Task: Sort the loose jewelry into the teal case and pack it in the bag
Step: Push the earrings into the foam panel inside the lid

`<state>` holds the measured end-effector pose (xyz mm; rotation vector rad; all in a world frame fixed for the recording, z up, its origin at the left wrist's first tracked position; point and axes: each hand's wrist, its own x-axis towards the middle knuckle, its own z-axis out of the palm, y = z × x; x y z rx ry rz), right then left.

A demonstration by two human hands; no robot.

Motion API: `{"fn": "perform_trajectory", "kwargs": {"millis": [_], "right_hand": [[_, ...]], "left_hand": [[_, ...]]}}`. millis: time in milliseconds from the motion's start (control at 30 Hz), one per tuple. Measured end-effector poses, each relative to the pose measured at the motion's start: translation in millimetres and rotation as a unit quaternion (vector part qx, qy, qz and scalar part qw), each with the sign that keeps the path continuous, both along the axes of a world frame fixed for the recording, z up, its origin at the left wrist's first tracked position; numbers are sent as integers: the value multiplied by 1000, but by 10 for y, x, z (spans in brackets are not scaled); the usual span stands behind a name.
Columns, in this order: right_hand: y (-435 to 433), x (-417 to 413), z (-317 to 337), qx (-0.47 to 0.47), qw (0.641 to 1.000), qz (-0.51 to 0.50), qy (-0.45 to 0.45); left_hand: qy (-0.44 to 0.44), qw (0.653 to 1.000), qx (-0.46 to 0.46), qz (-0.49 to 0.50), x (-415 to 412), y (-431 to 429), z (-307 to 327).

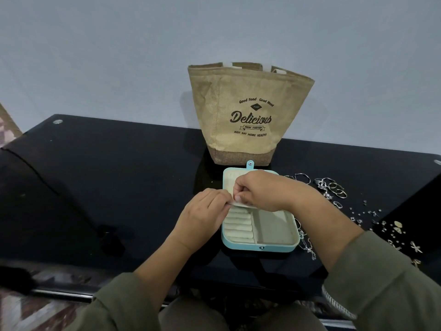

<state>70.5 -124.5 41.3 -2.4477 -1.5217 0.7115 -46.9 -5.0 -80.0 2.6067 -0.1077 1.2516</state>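
1. Teal case (pixel 260 246): lying open on the black glass table (pixel 119 175), near the front edge, base nearest the person, lid folded back toward the wall.
2. Inside the base: a row of cream ring rolls (pixel 238 226) on the left, a plain cream compartment on the right, nothing visible in either.
3. Cream flap (pixel 238 203): lifted over the hinge line between lid and base, mostly hidden by the two hands.
4. Left hand (pixel 202 216): above the case's left side, fingers curled, pinching the flap's left edge.
5. Right hand (pixel 262 189): across the lid, fingers bent, thumb and forefinger pinching the same flap, just beside the left fingertips.
6. Snap tab (pixel 249 164): sticking out from the lid's far edge, nearly touching the foot of the bag.
7. Burlap bag (pixel 248 115): upright right behind the case, mouth open, "Delicious" printed on its front.
8. Loose jewelry, all on the table to the right of the case: silver rings (pixel 334 187) in a cluster near the lid, small studs and charms (pixel 372 216) scattered farther right, a thin chain (pixel 307 247) right against the base's right side.
9. Olive sleeves (pixel 381 271) covering both forearms.
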Motion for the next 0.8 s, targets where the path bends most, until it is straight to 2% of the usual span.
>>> {"fn": "perform_trajectory", "kwargs": {"millis": [233, 467, 800], "right_hand": [[-18, 11, -45, 20, 999, -28, 28], [8, 9, -10, -17, 1000, 3, -2], [57, 72, 48, -19, 999, 31, -19]], "left_hand": [[4, 1000, 12, 1, -10, 8, -10], [7, 1000, 5, 3, -10, 2, -31], [-1, 1000, -15, 5, 39, 14, -20]]}}
